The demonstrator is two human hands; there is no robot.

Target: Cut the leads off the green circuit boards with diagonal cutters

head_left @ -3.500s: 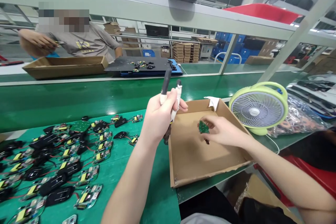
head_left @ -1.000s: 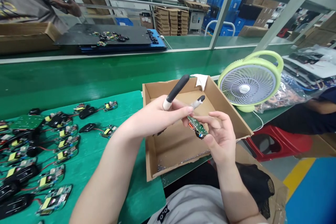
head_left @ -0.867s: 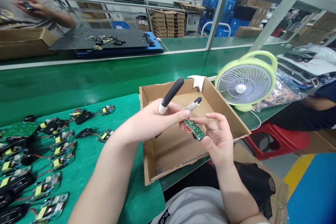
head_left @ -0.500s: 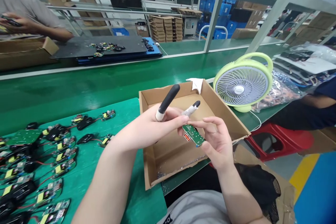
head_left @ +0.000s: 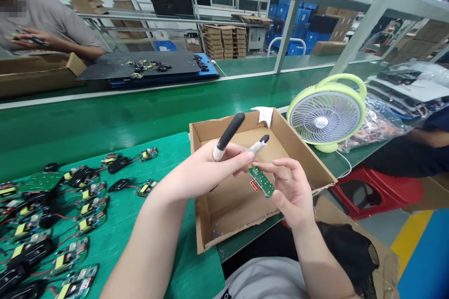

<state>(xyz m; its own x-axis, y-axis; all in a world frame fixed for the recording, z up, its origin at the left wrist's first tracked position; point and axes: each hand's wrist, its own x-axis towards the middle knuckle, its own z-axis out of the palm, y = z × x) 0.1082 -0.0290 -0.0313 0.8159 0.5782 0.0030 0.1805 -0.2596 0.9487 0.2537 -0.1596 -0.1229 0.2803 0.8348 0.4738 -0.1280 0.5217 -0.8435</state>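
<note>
My left hand (head_left: 213,168) is closed around a pair of pliers with black handles (head_left: 229,133), partly wrapped in white. The handles point up and their jaws are hidden by my fingers. My right hand (head_left: 293,187) grips a small green circuit board (head_left: 261,181) between thumb and fingers. An orange-red part shows along the board's lower edge. Both hands meet above an open cardboard box (head_left: 324,175), where small shiny bits lie along the near edge.
Several circuit boards with wires and black parts (head_left: 70,257) cover a green mat (head_left: 140,224) at left. A lime-green fan (head_left: 322,117) stands behind the box at right, near a red stool (head_left: 382,191). Across the bench, a co-worker's hand (head_left: 33,37) holds something small.
The whole view has shifted slightly right and down. My hands keep the same grip on pliers and board, with the board turned a little. The co-worker's hands have moved slightly.
</note>
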